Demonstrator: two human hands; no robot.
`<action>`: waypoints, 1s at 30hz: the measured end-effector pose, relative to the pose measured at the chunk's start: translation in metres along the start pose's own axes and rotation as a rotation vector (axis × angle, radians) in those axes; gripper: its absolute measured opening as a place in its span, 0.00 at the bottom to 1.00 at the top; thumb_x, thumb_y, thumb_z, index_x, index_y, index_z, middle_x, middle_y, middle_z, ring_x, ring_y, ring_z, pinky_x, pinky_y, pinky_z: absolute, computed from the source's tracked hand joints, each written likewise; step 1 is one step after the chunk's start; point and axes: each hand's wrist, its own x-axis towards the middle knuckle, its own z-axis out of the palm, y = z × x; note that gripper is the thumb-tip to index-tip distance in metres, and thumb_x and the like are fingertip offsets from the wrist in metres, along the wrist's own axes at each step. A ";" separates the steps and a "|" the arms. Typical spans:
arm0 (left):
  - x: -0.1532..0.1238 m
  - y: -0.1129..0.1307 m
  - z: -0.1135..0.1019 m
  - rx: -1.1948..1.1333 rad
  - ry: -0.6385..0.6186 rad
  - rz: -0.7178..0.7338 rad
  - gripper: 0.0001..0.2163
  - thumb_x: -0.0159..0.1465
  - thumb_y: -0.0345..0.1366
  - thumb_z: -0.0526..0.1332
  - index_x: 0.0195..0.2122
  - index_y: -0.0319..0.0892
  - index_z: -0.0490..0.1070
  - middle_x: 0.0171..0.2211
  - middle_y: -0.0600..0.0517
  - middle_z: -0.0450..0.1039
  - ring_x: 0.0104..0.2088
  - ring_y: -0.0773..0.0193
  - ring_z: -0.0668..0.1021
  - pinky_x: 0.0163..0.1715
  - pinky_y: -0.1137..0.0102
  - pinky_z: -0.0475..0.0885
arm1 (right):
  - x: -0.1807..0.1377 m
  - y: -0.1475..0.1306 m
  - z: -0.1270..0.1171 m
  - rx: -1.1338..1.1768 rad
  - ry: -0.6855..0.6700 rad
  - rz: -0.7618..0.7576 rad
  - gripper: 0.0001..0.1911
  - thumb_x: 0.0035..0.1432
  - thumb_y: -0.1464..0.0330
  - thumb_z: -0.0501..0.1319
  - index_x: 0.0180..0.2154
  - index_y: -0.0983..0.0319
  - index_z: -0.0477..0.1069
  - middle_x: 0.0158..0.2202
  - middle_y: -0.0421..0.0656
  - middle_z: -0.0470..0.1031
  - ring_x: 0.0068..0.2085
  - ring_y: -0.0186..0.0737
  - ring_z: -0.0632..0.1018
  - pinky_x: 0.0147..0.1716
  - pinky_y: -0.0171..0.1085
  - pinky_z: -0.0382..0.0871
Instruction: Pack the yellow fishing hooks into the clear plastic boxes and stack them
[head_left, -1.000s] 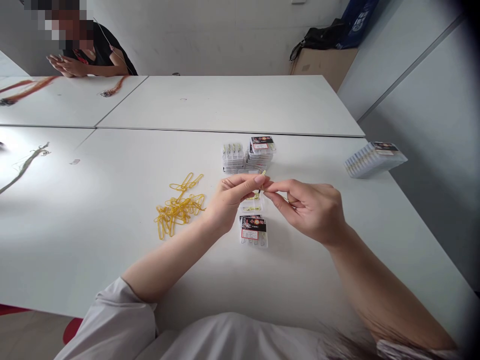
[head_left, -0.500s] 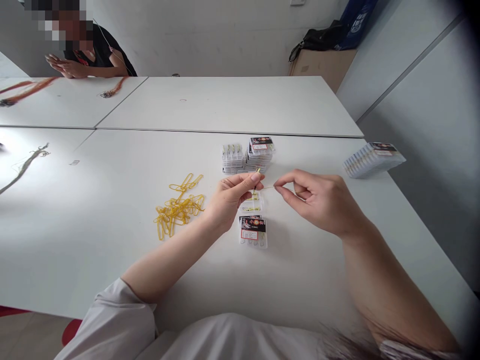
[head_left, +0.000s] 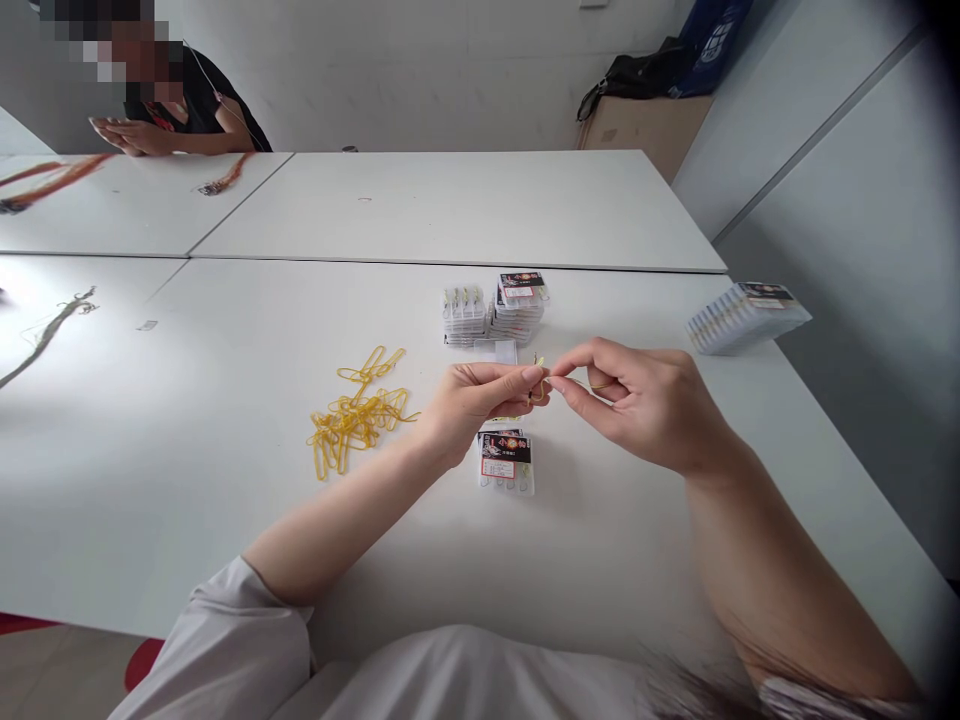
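My left hand (head_left: 472, 405) and my right hand (head_left: 637, 405) meet above the white table (head_left: 225, 520), fingertips almost touching. Both pinch a small yellow hook with a thin yellow line (head_left: 538, 380) between thumb and forefinger. Just below them lies a small clear packet with a black and red label (head_left: 507, 462). A loose pile of yellow loops (head_left: 360, 412) lies left of my left hand. Behind my hands stand two short stacks of clear hook packets (head_left: 495, 308).
Another stack of clear packets (head_left: 746, 318) sits at the table's right edge. A person in black (head_left: 180, 105) sits at the far left table with orange cords (head_left: 60, 180) before them. A tan cord (head_left: 52, 325) lies at left. A bag on a box (head_left: 645, 95) stands by the wall.
My right hand had pulled away to the right with the line stretched out; now it has come back to my left hand, which shifted slightly right and down.
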 end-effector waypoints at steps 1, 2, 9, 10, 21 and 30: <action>0.000 0.000 0.000 0.004 -0.001 0.004 0.14 0.53 0.49 0.73 0.30 0.42 0.84 0.31 0.48 0.80 0.34 0.66 0.79 0.40 0.68 0.72 | 0.000 0.000 0.000 -0.001 -0.002 0.001 0.03 0.63 0.69 0.62 0.35 0.58 0.72 0.18 0.30 0.56 0.18 0.28 0.59 0.20 0.31 0.58; 0.000 -0.001 0.000 0.008 -0.001 0.009 0.14 0.54 0.49 0.73 0.30 0.42 0.84 0.31 0.48 0.80 0.34 0.66 0.79 0.40 0.68 0.72 | 0.000 0.000 0.001 -0.004 -0.004 0.003 0.03 0.63 0.69 0.62 0.35 0.58 0.72 0.18 0.30 0.57 0.18 0.28 0.60 0.20 0.31 0.58; 0.000 -0.003 0.002 0.035 0.002 0.042 0.14 0.54 0.48 0.73 0.30 0.41 0.84 0.31 0.47 0.80 0.35 0.64 0.79 0.40 0.67 0.72 | 0.000 -0.002 0.003 -0.031 0.023 0.016 0.03 0.62 0.70 0.63 0.34 0.59 0.72 0.18 0.30 0.58 0.18 0.27 0.60 0.20 0.31 0.58; 0.000 -0.003 0.002 0.038 0.001 0.049 0.14 0.54 0.48 0.73 0.30 0.41 0.84 0.31 0.47 0.80 0.35 0.64 0.78 0.41 0.67 0.72 | 0.000 -0.002 0.003 -0.037 0.028 0.017 0.03 0.62 0.70 0.63 0.33 0.59 0.72 0.18 0.30 0.58 0.18 0.27 0.60 0.20 0.31 0.57; -0.001 0.002 0.004 0.056 0.067 0.131 0.14 0.54 0.47 0.73 0.28 0.40 0.82 0.28 0.48 0.79 0.32 0.66 0.77 0.37 0.68 0.70 | 0.001 -0.002 0.003 -0.043 0.065 0.023 0.04 0.63 0.69 0.63 0.34 0.58 0.74 0.17 0.31 0.55 0.18 0.29 0.58 0.20 0.33 0.55; -0.001 -0.004 0.008 -0.080 0.147 0.198 0.12 0.55 0.47 0.72 0.31 0.43 0.83 0.33 0.49 0.81 0.37 0.66 0.78 0.41 0.69 0.70 | 0.002 -0.012 0.016 -0.092 0.300 0.104 0.04 0.63 0.67 0.62 0.34 0.58 0.73 0.16 0.31 0.54 0.17 0.29 0.58 0.19 0.32 0.57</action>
